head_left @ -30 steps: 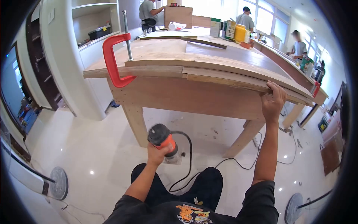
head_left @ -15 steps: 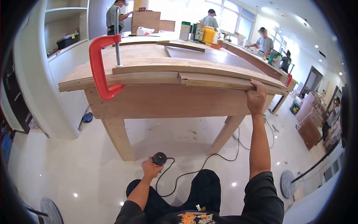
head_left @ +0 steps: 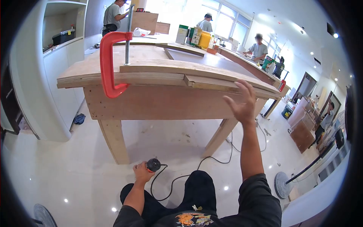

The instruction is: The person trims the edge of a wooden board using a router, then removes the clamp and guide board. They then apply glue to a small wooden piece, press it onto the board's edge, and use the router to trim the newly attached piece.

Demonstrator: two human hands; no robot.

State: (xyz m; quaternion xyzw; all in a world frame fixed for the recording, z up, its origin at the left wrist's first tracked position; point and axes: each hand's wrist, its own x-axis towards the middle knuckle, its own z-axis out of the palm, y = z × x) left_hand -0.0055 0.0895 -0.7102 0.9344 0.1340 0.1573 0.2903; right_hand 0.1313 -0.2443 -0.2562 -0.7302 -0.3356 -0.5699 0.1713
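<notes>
My left hand (head_left: 142,172) grips a corded power tool with a black vented round end (head_left: 153,165) and a bit of orange-red body, low in front of the workbench. What its working end looks like is hidden. My right hand (head_left: 244,104) is raised at the bench's front edge, fingers spread, holding nothing. Just behind it runs a wooden strip (head_left: 211,84) along the edge, under a longer curved board (head_left: 189,67). A red C-clamp (head_left: 107,64) pinches the curved board to the bench top at the left, its steel screw upright.
The tool's black cord (head_left: 172,189) loops over the floor past a bench leg (head_left: 219,138). Cans (head_left: 182,34) and a yellow jug (head_left: 204,40) stand farther back. Several people work around the room. Round-based stands (head_left: 281,185) flank me. A curved white cabinet (head_left: 49,94) is at the left.
My right hand has let go of the wooden strip and pulled back from it, its fingers opening out. The left hand keeps the power tool low; the whole view has shifted slightly.
</notes>
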